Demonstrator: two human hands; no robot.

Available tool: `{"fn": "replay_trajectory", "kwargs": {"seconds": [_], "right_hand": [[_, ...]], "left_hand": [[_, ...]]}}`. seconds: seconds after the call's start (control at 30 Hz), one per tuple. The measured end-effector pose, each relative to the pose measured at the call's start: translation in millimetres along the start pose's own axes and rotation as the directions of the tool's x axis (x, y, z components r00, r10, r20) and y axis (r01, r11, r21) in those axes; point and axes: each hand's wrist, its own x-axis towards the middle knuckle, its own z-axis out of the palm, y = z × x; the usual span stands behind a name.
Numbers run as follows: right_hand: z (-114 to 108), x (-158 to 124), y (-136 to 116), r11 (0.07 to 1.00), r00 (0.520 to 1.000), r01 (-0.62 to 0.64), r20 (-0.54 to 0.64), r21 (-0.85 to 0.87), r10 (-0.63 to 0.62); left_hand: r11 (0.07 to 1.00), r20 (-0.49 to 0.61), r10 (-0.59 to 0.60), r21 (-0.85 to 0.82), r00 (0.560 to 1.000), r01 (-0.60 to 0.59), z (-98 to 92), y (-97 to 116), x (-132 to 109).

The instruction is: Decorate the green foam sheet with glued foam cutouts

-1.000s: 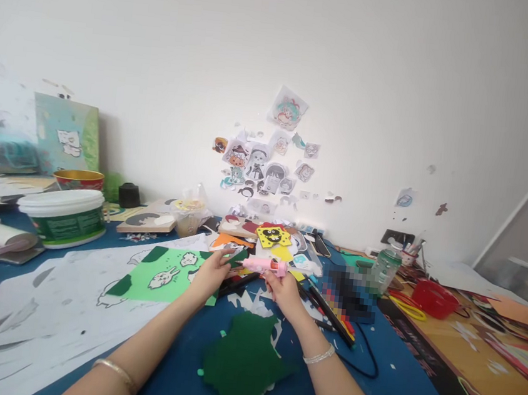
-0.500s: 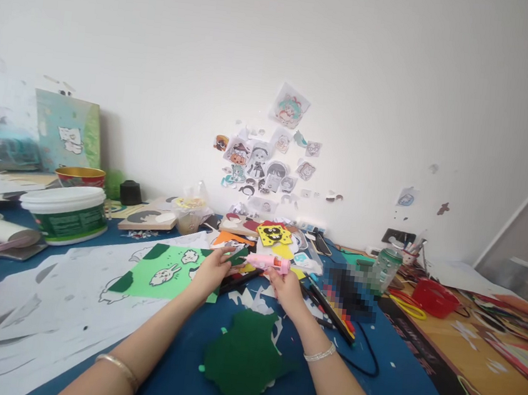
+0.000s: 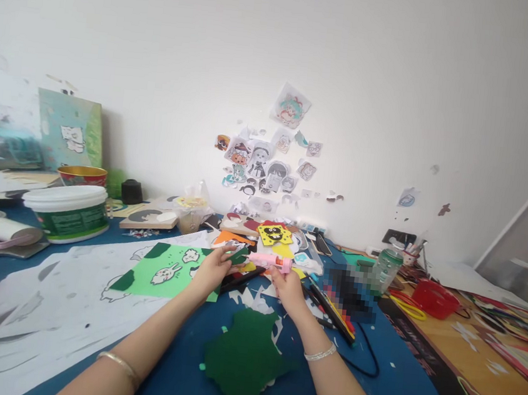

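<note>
My right hand (image 3: 284,287) is closed round a pink glue gun (image 3: 268,261), whose narrow tip points left. My left hand (image 3: 213,269) pinches a small dark green paper piece (image 3: 239,256) right by that tip; whether the two touch I cannot tell. Below the left wrist lies a light green sheet (image 3: 156,274) with dark green corners and white animal cutouts, partly covered by my left hand and forearm. Nearer to me, between my forearms, rests a larger dark green cutout (image 3: 247,359) with small light green bits showing at its edges.
White paper scraps (image 3: 256,298) and a yellow cartoon cutout (image 3: 273,234) lie beyond my hands. Markers (image 3: 334,312) and a black cable (image 3: 376,363) are at right, near a glass jar (image 3: 386,270) and red container (image 3: 435,298). A white-lidded tub (image 3: 71,215) stands left.
The pink glue gun has turned slightly in my right hand. My left hand and the dark green piece stay almost where they were; the view has shifted very slightly.
</note>
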Motion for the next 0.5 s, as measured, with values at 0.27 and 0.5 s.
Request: {"fn": "replay_trajectory", "kwargs": {"seconds": [0.27, 0.5], "right_hand": [[-3.9, -0.2, -2.1, 0.993, 0.999, 0.008, -0.048, -0.118, -0.014], [-5.5, 1.3, 2.1, 0.939, 0.991, 0.024, -0.113, -0.342, -0.066]], "left_hand": [[0.999, 0.044, 0.039, -0.021, 0.998, -0.038, -1.9, 2.3, -2.5], [0.998, 0.047, 0.031, -0.06, 0.998, -0.028, 2.6, 13.9, -15.7]]}}
